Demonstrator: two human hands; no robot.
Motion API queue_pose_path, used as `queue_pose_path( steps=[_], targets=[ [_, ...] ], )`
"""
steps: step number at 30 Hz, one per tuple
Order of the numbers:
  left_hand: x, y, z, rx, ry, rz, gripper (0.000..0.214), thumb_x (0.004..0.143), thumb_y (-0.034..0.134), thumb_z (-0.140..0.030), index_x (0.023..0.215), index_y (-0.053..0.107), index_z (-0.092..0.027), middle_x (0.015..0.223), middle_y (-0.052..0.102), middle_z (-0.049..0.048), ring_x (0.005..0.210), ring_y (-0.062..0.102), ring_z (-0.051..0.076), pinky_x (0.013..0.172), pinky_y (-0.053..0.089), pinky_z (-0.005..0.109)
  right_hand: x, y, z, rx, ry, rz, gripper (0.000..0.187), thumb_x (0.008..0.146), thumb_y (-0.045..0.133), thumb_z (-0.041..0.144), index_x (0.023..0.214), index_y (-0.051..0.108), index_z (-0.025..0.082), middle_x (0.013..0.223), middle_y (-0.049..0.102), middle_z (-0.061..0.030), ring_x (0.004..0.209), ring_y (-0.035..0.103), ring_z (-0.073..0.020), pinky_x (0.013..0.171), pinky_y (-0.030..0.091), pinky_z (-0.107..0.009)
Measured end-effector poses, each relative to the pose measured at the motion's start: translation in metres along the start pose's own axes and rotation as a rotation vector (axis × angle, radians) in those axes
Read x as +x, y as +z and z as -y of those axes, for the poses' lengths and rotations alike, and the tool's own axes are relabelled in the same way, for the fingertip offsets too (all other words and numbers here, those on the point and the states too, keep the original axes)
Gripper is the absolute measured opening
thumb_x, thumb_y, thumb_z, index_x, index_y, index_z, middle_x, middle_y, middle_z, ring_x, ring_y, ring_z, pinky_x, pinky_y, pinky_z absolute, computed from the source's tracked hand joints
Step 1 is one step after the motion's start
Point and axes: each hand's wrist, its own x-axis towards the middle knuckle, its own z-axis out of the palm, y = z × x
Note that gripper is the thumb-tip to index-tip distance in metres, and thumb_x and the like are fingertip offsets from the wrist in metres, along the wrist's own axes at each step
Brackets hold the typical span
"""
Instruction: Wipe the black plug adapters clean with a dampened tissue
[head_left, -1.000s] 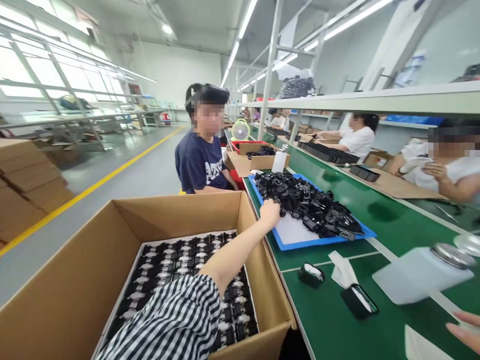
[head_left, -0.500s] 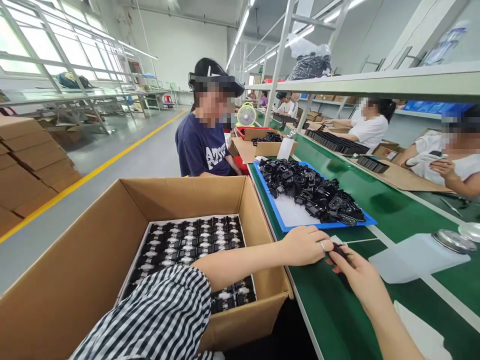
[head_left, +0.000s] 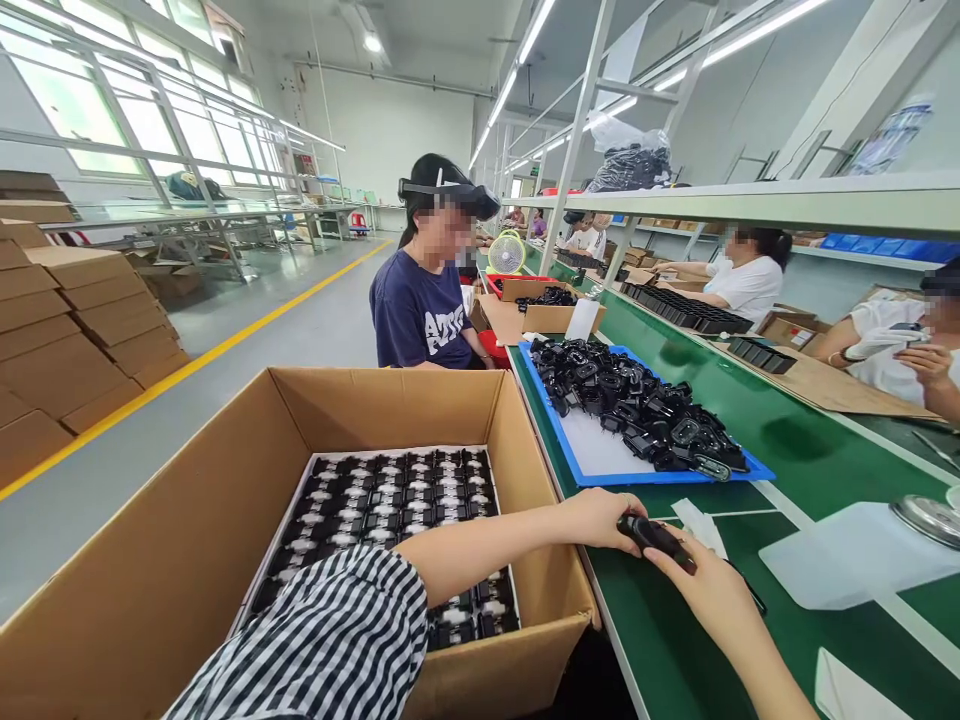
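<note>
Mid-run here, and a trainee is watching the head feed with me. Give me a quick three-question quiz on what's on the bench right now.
1. True or false: the left hand and the right hand both touch one small black part.
2. The heap of black parts lies on: A) the floor B) a blue tray C) a chair.
3. Fill in: inside the cardboard box, the packed parts sit in neat ____.
Key: 1 true; 2 B; 3 rows.

Bright daylight, sharp, wide-angle edge stretch
</note>
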Motion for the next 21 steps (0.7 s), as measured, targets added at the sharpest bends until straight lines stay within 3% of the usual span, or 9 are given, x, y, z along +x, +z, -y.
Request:
queue_pose_path(
  steps=[8, 14, 21],
  targets=[
    [-0.0007, -0.0027, 0.0013, -0.114, 0.066, -0.019, 0.037, 0.067, 0.052, -0.036, 0.098, 0.050, -0.016, 0.092, 0.057, 0.0008, 0.076, 0.053, 0.011, 0.064, 0.036, 0.018, -0.0008, -0.0021, 0.0011, -0.093, -0.027, -0.028, 0.063, 0.051, 0.029, 0.058, 0.096, 0.053, 0.020, 0.071, 0.057, -0.0051, 0.058, 0.053, -0.0225, 0.052, 0.041, -0.031],
    [-0.0007, 0.0007, 0.0032, -0.147, 0.035, -0.032, 0.045, 0.064, 0.056, -0.037, 0.104, 0.045, -0.017, 0.088, 0.057, -0.0003, 0.073, 0.054, 0.010, 0.065, 0.037, 0.018, -0.0021, -0.0028, 0.0019, -0.180, -0.020, -0.038, 0.066, 0.055, 0.024, 0.055, 0.102, 0.053, 0.019, 0.073, 0.057, -0.0071, 0.060, 0.053, -0.0235, 0.050, 0.041, -0.030],
    [-0.0031, -0.0009, -0.0003, -0.060, 0.029, -0.027, 0.043, 0.066, 0.053, -0.038, 0.104, 0.043, -0.018, 0.082, 0.058, -0.0003, 0.073, 0.054, 0.011, 0.064, 0.038, 0.019, -0.0014, -0.0025, 0.0033, -0.199, -0.028, 0.011, 0.069, 0.057, 0.023, 0.055, 0.108, 0.049, 0.017, 0.074, 0.058, -0.0070, 0.062, 0.054, -0.0247, 0.052, 0.042, -0.031]
  ],
)
